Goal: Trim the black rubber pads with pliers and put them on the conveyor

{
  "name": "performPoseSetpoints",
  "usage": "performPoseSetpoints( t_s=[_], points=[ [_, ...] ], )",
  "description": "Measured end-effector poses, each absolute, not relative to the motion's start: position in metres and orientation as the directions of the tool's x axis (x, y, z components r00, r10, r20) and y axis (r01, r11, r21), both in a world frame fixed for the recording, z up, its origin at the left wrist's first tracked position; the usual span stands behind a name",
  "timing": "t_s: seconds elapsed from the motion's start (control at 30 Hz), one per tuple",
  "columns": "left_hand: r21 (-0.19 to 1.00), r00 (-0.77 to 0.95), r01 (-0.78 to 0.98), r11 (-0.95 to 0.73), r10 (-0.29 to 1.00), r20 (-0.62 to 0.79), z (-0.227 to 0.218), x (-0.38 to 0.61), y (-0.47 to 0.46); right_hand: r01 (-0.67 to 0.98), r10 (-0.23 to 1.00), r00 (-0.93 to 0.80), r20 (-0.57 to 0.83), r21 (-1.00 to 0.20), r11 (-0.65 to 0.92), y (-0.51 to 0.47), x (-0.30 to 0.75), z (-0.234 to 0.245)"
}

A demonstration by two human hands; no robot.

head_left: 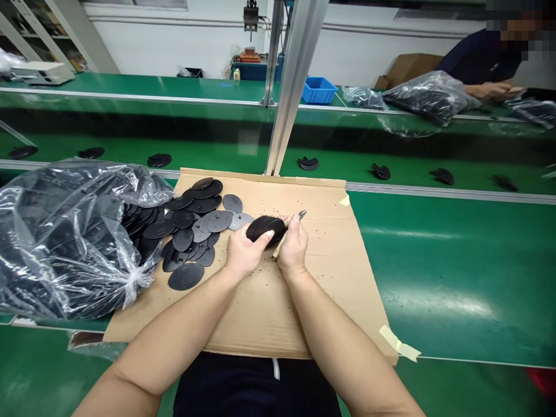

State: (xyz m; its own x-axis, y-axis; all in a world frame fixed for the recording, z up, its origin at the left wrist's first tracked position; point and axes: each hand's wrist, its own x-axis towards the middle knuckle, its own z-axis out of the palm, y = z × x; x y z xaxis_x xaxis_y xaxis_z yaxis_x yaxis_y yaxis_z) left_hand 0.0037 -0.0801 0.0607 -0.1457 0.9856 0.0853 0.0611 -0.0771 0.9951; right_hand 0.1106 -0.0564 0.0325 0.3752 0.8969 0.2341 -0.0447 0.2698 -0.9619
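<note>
The left grip (pixel 244 252) is closed around a curved stack of black plastic discs (pixel 266 229), and its fingers press on the top of the stack. The right grip (pixel 294 246) is closed on a small trimming knife (pixel 280 244) with a pale handle, and the metal tip shows at about 1 o'clock from the hand. The knife touches the edge of the stack. Both hands are above a flat cardboard sheet (pixel 313 289), with many black crumbs (pixel 260 272) lying on it.

At 10 o'clock from the hands, a loose pile of black discs (pixel 189 231) lies on the cardboard. Just beside it, at 9 o'clock, a clear plastic bag (pixel 56 249) is full of more black discs. Under the cardboard is a green table (pixel 456 278). Farther, at 12 o'clock, single black parts (pixel 308 164) lie in a row on a green belt. At 1 o'clock is an empty-looking blue crate (pixel 319 90), and at 2 o'clock a co-worker's hands (pixel 490 90) are near a plastic bag of black parts (pixel 430 95).
</note>
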Motion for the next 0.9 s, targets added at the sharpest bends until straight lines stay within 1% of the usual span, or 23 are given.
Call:
performPoseSetpoints(
  t_s=[0.1, 0.2, 0.4, 0.57, 0.67, 0.77, 0.9],
  points=[
    [0.997, -0.127, 0.054, -0.063, 0.989, 0.07, 0.058, 0.004, -0.081, -0.062, 0.89, 0.403, 0.214, -0.964, 0.26, -0.057, 0.11, 0.033],
    [0.996, -0.113, 0.043, -0.081, 0.99, 0.085, 0.053, 0.006, -0.083, 0.006, 0.878, 0.427, 0.217, -0.971, 0.237, -0.056, 0.109, 0.034],
    [0.996, -0.141, -0.013, -0.092, 0.986, 0.089, 0.052, 0.009, -0.084, 0.137, 0.842, 0.465, 0.273, -0.962, 0.237, -0.052, 0.108, 0.032],
    [0.996, -0.152, 0.019, -0.087, 0.984, 0.089, 0.05, 0.011, -0.084, 0.11, 0.843, 0.483, 0.236, -0.972, 0.209, -0.051, 0.107, 0.03],
    [0.994, -0.17, 0.028, -0.101, 0.98, 0.105, 0.051, 0.012, -0.085, 0.187, 0.825, 0.494, 0.275, -0.96, 0.208, -0.052, 0.106, 0.035],
    [0.996, -0.189, 0.017, -0.082, 0.978, 0.084, 0.054, 0.012, -0.086, 0.28, 0.816, 0.48, 0.321, -0.938, 0.205, -0.053, 0.106, 0.043],
    [0.999, -0.195, 0.002, -0.038, 0.98, 0.038, 0.056, 0.012, -0.085, 0.31, 0.816, 0.472, 0.333, -0.929, 0.201, -0.052, 0.105, 0.044]
  ],
)
